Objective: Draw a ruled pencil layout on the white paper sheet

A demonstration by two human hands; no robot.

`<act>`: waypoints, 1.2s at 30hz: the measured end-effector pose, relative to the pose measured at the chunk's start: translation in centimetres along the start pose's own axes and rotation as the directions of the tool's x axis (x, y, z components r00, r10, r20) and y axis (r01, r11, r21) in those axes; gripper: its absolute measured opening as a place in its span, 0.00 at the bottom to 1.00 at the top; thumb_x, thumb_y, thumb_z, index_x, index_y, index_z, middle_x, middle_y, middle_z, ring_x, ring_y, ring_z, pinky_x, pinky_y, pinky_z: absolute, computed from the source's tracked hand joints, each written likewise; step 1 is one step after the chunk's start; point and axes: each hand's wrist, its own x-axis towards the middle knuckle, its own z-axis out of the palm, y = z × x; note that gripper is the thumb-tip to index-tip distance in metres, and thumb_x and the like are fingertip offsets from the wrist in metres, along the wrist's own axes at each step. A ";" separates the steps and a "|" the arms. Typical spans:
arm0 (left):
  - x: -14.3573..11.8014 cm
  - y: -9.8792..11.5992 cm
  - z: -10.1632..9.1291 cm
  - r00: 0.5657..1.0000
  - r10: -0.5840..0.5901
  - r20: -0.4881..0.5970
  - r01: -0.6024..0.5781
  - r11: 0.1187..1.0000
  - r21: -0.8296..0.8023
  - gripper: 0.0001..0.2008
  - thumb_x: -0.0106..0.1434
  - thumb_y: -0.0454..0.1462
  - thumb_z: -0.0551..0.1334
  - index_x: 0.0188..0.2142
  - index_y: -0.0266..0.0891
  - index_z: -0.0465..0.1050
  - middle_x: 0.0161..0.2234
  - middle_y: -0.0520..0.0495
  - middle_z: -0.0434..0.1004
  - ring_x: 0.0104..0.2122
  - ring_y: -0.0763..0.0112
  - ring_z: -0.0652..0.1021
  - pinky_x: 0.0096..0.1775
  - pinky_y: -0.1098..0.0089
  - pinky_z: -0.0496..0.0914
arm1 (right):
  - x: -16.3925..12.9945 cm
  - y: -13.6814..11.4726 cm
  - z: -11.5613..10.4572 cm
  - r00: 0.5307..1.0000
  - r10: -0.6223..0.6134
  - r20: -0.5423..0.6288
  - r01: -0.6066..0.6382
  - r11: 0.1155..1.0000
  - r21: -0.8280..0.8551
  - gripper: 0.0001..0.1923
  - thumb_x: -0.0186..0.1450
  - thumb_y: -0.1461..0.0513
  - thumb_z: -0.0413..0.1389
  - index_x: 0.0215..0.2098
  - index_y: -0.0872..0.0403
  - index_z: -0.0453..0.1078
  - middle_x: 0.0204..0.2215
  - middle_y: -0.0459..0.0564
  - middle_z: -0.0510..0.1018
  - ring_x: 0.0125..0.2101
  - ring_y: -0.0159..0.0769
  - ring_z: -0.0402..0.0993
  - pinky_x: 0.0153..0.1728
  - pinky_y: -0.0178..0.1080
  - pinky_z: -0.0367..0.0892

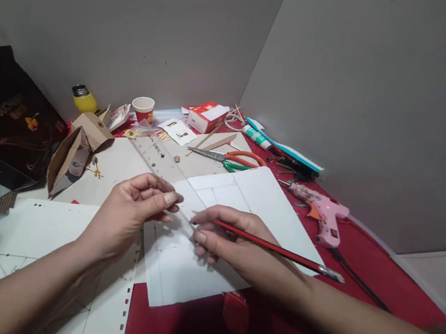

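Note:
My left hand (136,204) is raised over the papers, thumb and fingers pinched together; whatever is between the fingertips, if anything, is too small to make out. Close beside it, my right hand (232,242) holds a red and black pencil (273,247), its blunt end pointing right over my wrist. Below both hands lies a white sheet (279,210) with thin ruled lines. A long clear ruler (157,156) runs diagonally from the far side toward my fingers, partly hidden by them. At lower left is a larger drawing sheet (52,230) with a torn, perforated edge and inked lines.
Scissors (224,157) with orange and green handles lie beyond the sheet. A pink glue gun (321,211) with a cord rests at right. Behind are a paper cup (143,109), a yellow bottle (84,100) and a red-white box (207,117). A dark carton (6,116) stands left, near folded cardboard (66,165).

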 end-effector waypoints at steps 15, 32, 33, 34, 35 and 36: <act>3.7 -0.6 -6.1 0.979 0.199 -0.055 -0.128 0.794 0.594 0.13 0.52 0.42 0.74 0.38 0.43 0.82 0.36 0.46 0.83 0.37 0.60 0.80 0.37 0.66 0.73 | -1.9 1.4 -4.2 0.913 -0.145 -0.380 0.157 0.988 0.002 0.18 0.63 0.46 0.65 0.35 0.52 0.76 0.25 0.49 0.81 0.21 0.32 0.75 0.24 0.33 0.73; 1.9 1.5 2.4 0.992 0.032 0.121 -0.061 0.969 0.240 0.39 0.57 0.54 0.72 0.61 0.40 0.64 0.41 0.43 0.84 0.29 0.67 0.81 0.28 0.71 0.76 | -2.4 3.6 -0.7 0.955 -0.264 -0.138 0.243 0.958 -0.153 0.09 0.70 0.61 0.51 0.42 0.52 0.73 0.26 0.44 0.76 0.23 0.29 0.70 0.24 0.31 0.65; 1.9 1.4 2.5 0.994 0.020 0.112 -0.047 0.969 0.241 0.41 0.56 0.54 0.73 0.61 0.39 0.64 0.40 0.43 0.84 0.28 0.68 0.81 0.27 0.72 0.76 | -2.1 3.6 -0.2 0.939 -0.334 -0.078 0.302 0.913 -0.274 0.08 0.69 0.62 0.51 0.39 0.52 0.73 0.24 0.43 0.74 0.22 0.28 0.66 0.24 0.31 0.63; 1.8 1.3 2.5 0.995 -0.001 0.100 -0.024 0.968 0.249 0.41 0.55 0.53 0.74 0.61 0.38 0.64 0.40 0.43 0.83 0.27 0.69 0.80 0.26 0.73 0.75 | -1.8 3.5 0.1 0.916 -0.400 -0.002 0.370 0.848 -0.381 0.06 0.68 0.64 0.52 0.35 0.52 0.71 0.23 0.42 0.71 0.22 0.28 0.63 0.24 0.31 0.61; 1.8 1.2 2.3 0.996 -0.033 0.087 0.009 0.967 0.256 0.41 0.54 0.52 0.75 0.61 0.37 0.64 0.39 0.43 0.83 0.26 0.69 0.80 0.25 0.73 0.75 | -1.7 3.4 0.2 0.889 -0.451 0.078 0.433 0.775 -0.460 0.05 0.66 0.65 0.53 0.32 0.53 0.70 0.23 0.41 0.70 0.21 0.27 0.61 0.24 0.31 0.59; 1.8 1.2 2.1 0.994 -0.077 0.077 0.055 0.965 0.255 0.40 0.54 0.50 0.75 0.60 0.36 0.65 0.38 0.43 0.82 0.27 0.68 0.80 0.25 0.73 0.75 | -1.7 3.2 0.2 0.867 -0.474 0.153 0.480 0.714 -0.509 0.05 0.64 0.66 0.54 0.31 0.53 0.68 0.23 0.41 0.70 0.22 0.27 0.60 0.24 0.31 0.58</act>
